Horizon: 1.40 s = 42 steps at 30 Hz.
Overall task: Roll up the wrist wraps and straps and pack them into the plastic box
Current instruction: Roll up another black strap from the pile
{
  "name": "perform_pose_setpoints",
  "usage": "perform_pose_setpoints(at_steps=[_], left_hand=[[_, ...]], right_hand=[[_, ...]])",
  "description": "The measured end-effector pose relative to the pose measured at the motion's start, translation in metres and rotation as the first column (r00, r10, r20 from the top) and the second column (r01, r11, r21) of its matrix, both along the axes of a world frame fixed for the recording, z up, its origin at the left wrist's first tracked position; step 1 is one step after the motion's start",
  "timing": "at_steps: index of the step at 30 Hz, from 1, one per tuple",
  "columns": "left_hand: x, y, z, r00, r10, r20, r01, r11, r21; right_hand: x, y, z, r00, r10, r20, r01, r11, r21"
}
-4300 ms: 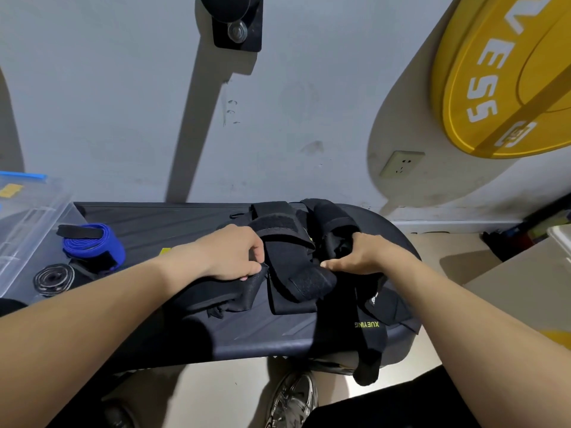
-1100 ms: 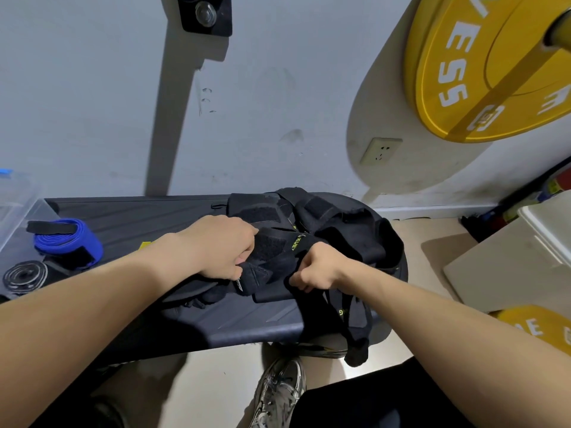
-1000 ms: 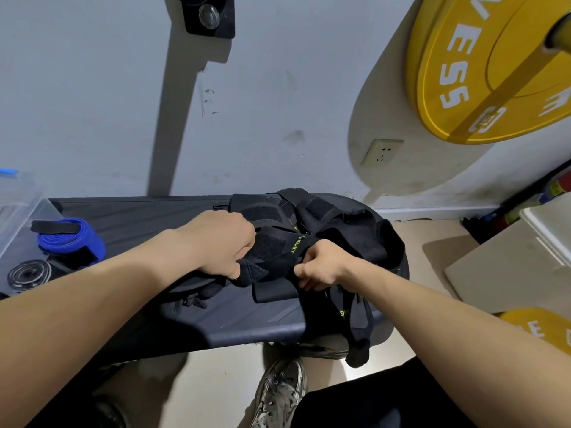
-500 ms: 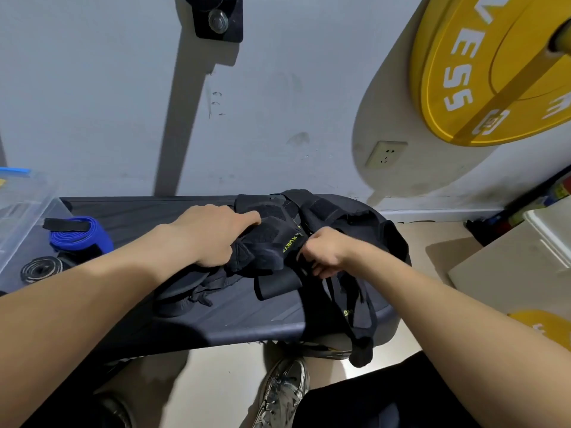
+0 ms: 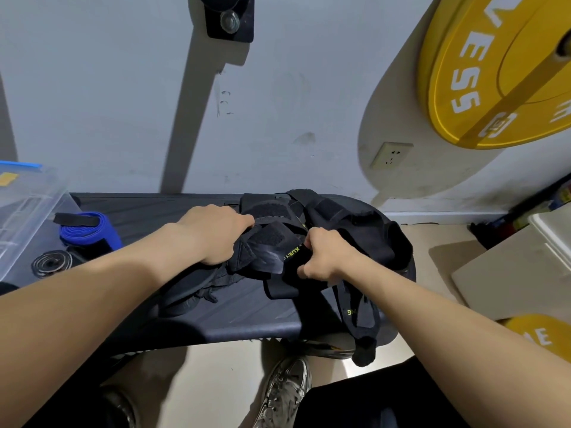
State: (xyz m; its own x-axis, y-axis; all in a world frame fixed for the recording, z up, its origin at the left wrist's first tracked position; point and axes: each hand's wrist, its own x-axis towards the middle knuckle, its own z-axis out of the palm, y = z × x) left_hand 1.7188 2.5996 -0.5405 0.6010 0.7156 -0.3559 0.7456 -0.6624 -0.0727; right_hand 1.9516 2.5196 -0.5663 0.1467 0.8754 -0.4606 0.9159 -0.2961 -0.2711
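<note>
Sorting the gear: a person's left hand (image 5: pixel 216 236) has its fingers curled into one side of a tangled heap of black wrist wraps (image 5: pixel 272 245) on the dark table (image 5: pixel 241 307). The right hand (image 5: pixel 324 257), just beside it, is clenched around a black strap (image 5: pixel 290 273) from the same heap. Below the right hand, a loose strap tail (image 5: pixel 361 329) hangs over the table edge. Well to the left of the left hand lie a rolled blue wrap (image 5: pixel 89 233) and a small coiled strap (image 5: pixel 51 262), next to the clear plastic box (image 5: pixel 27 208). The likely hazard is the tangle itself. Hook-and-loop patches may snag neighbouring pieces, so a tug on one strap could drag the heap toward the edge. The hanging tail's weight could also slide a piece to the floor.
</note>
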Motion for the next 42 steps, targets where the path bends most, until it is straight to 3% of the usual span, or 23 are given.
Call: perform_pose_setpoints(at_steps=[4, 9, 13, 17, 21, 25, 35, 38, 42], left_hand=[[0.001, 0.000, -0.004, 1.000, -0.001, 0.003, 0.001, 1.000, 0.010], [0.001, 0.002, -0.003, 1.000, 0.001, 0.007, -0.001, 1.000, 0.007], [0.001, 0.002, -0.002, 1.000, -0.006, 0.000, 0.006, 1.000, -0.001], [0.000, 0.004, 0.000, 1.000, 0.006, 0.004, -0.006, 1.000, 0.001], [-0.001, 0.003, 0.002, 0.999, 0.028, 0.035, -0.028, 1.000, -0.001], [-0.002, -0.001, 0.002, 0.999, 0.023, 0.030, -0.023, 1.000, 0.011], [-0.016, -0.008, 0.004, 0.999, 0.007, -0.052, -0.010, 0.998, -0.058], [-0.017, -0.010, 0.003, 0.995, 0.033, -0.093, -0.038, 0.998, -0.048], [-0.017, -0.013, 0.013, 0.991, 0.113, -0.077, -0.113, 0.994, 0.013]], right_hand=[[0.007, -0.004, -0.012, 1.000, 0.015, 0.025, -0.012, 0.991, -0.135], [0.023, 0.009, -0.001, 0.996, -0.071, -0.052, 0.067, 0.994, -0.082], [0.035, 0.021, 0.016, 0.951, -0.206, -0.232, 0.220, 0.975, 0.034], [0.028, 0.024, 0.034, 0.912, -0.196, -0.361, 0.296, 0.922, 0.248], [0.012, 0.032, 0.051, 0.840, -0.188, -0.509, 0.424, 0.812, 0.400], [0.002, 0.034, 0.070, 0.780, -0.164, -0.604, 0.551, 0.637, 0.539], [-0.006, 0.034, 0.111, 0.464, -0.136, -0.875, 0.868, 0.267, 0.419], [-0.004, 0.033, 0.122, 0.501, -0.071, -0.863, 0.849, 0.235, 0.474], [-0.011, 0.031, 0.139, 0.513, 0.029, -0.858, 0.809, 0.318, 0.495]])
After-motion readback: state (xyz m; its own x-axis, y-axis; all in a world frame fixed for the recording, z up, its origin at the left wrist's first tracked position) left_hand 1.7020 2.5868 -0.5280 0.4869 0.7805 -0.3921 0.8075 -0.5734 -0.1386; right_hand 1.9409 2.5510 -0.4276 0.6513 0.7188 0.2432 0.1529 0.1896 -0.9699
